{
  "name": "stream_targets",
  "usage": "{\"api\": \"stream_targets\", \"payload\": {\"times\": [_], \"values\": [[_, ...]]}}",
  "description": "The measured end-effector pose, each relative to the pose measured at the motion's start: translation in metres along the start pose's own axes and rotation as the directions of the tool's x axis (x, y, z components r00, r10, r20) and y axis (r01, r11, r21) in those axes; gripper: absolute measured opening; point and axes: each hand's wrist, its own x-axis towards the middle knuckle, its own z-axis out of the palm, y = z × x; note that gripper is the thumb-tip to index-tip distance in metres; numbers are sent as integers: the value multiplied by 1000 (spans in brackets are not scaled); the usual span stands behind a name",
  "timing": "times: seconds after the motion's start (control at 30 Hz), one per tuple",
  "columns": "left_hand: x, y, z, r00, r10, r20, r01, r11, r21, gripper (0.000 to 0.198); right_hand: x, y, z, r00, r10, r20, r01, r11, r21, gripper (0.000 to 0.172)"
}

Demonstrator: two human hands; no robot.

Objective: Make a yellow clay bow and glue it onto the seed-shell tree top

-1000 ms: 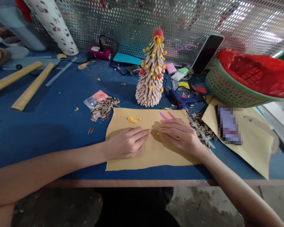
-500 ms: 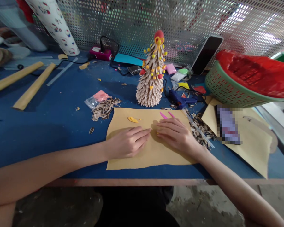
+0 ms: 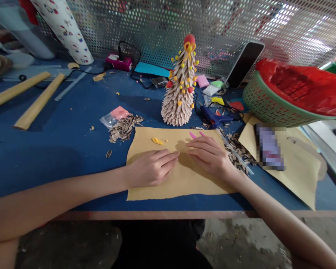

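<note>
Tan paper [image 3: 156,192] lies on the blue table under both hands. My left hand [image 3: 156,167] rests on it, fingers stretched to the right; what its palm covers is hidden. Facing it across a small gap, my right hand [image 3: 210,155] has its fingers extended and slightly apart over the paper, nothing visible between them. Beyond my left fingers sit a flattened orange-yellow clay piece [image 3: 158,141] and a tiny ball [image 3: 166,140]. Pink pieces [image 3: 192,135] lie just past my right fingers. A cone-shaped shell tree [image 3: 177,97] with red and yellow balls stands behind the paper.
Seed shells [image 3: 123,130] and a clay packet [image 3: 119,113] lie left of the tree. To its right are a blue glue gun [image 3: 215,117], more shells [image 3: 236,155], a leaning phone [image 3: 245,65] and a green basket [image 3: 271,106]. Two tan rolls [image 3: 39,102] lie far left.
My right hand's fingers have lifted and spread slightly, covering more of one pink piece. A yellow bit that showed at its fingertips is out of sight. My left hand is nearly still.
</note>
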Motion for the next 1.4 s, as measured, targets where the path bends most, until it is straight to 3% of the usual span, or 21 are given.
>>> {"api": "stream_targets", "payload": {"times": [0.27,0.47,0.67,0.9,1.03,1.1,1.17,1.3,1.4], "values": [[-1,0,2,1000,-25,-13,25,1000,-7,28,27,22,15,997,-64,35,66,996,-58,11],[-1,1,4,999,-31,-18,31,1000,0,28,34,27,25,996,-60,65,61,998,-6,15],[0,1,4,999,-47,-7,46,999,-23,27,31,28,25,997,-29,67,25,998,62,16],[2,0,-2,996,-74,-43,71,995,-68,25,31,26,16,997,-45,62,45,999,14,18],[4,-3,-9,989,-130,-73,113,972,-206,30,30,13,6,999,-39,-29,39,999,12,28],[4,-3,-10,971,-220,-96,167,906,-388,33,29,5,4,996,-51,-71,54,998,44,34],[4,-2,-11,931,-357,-72,248,767,-591,33,27,-3,4,994,-65,-84,71,995,75,39],[7,3,-15,836,-542,88,381,457,-804,20,26,-14,5,992,-51,-114,62,993,101,37],[13,6,-21,786,-575,228,420,225,-879,17,28,-19,2,988,-33,-152,57,986,158,35]]}}
